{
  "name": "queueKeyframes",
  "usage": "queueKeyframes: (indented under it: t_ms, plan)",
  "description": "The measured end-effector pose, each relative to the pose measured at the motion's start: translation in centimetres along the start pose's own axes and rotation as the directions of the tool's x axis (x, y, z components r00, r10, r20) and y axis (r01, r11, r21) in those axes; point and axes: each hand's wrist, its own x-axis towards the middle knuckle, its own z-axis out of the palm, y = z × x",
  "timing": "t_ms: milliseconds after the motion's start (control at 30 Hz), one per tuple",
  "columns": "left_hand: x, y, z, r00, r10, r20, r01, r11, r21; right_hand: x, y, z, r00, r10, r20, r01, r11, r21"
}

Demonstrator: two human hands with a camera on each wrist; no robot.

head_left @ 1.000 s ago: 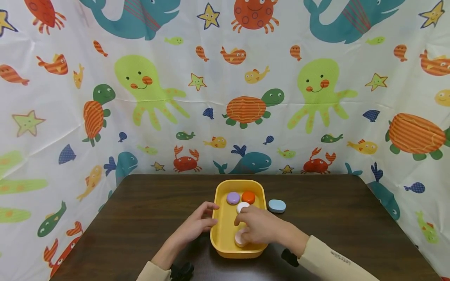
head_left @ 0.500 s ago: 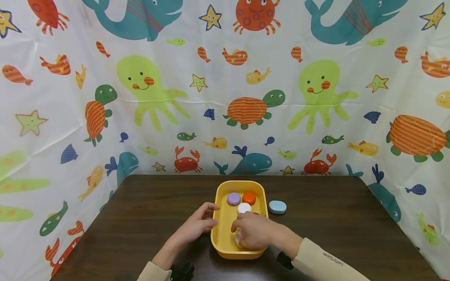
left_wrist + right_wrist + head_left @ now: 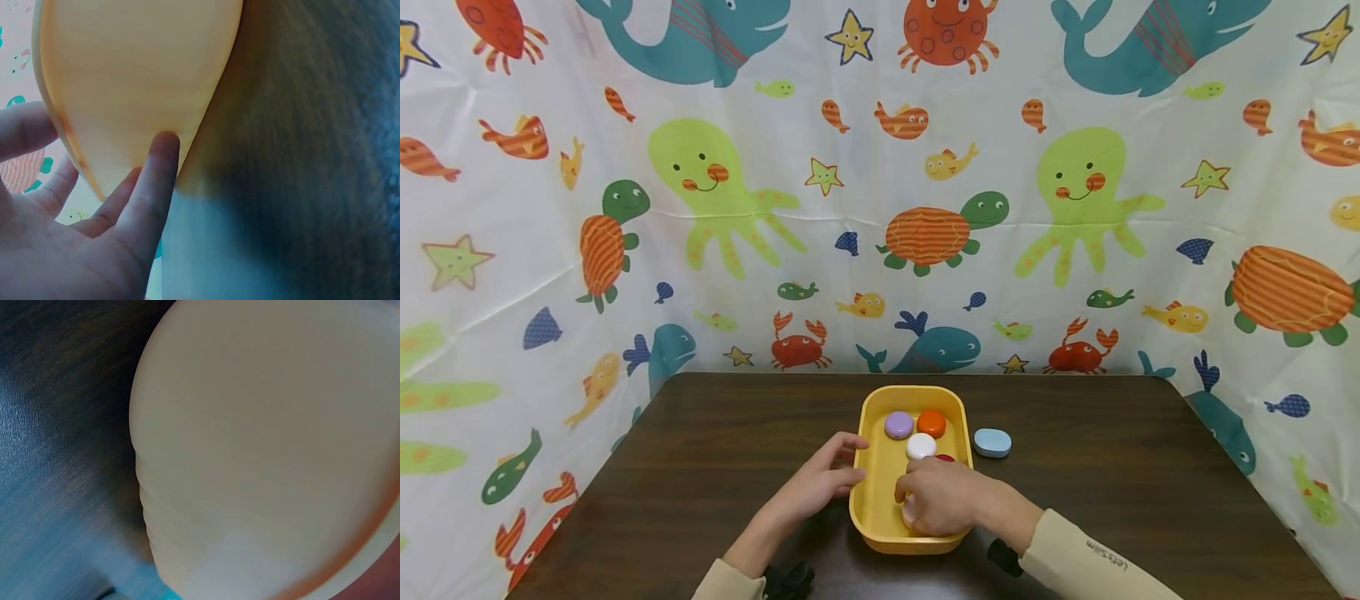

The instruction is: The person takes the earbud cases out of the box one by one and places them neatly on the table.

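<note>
A yellow tray [image 3: 867,508] with rounded corners sits on the table. My left hand [image 3: 826,477] touches its left side with spread, loosely bent fingers; in the left wrist view the fingertips [image 3: 165,142] lie against the tray's wall. My right hand [image 3: 942,498] reaches down into the tray's near right part, fingers curled at a pale pink round disc [image 3: 909,509] that they mostly cover. Beyond it lie a purple disc [image 3: 898,425], an orange-red disc [image 3: 932,423] and a white disc [image 3: 921,446]. A dark red piece [image 3: 945,457] peeks out behind my right knuckles.
A light blue oval piece [image 3: 992,442] lies on the dark wooden table [image 3: 1075,467], just right of the tray. A white curtain [image 3: 850,167] printed with sea animals hangs behind the table. The tray's outer wall [image 3: 250,425] fills most of the right wrist view.
My right hand has shifted slightly left and nearer inside the tray, covering more of the pale pink disc. The white disc and the red piece show more. My left hand stays at the tray's side.
</note>
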Motion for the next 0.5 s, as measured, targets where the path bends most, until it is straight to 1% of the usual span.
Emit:
queueKeyframes:
  t_ms: [233, 500]
  plan:
    - [0.11, -0.03, -0.04, 1.0, 0.009, 0.013, -0.009, 1.0, -0.005, -0.04, 0.26, 0.12, 1.0, -0.023, 0.002, 0.023, 1.0, -0.006]
    - [0.03, -0.08, -0.02, 1.0, 0.006, 0.0, -0.006, 1.0, 0.006, -0.06, 0.45, 0.29, 0.999, -0.039, -0.024, 0.039, 0.999, 0.006]
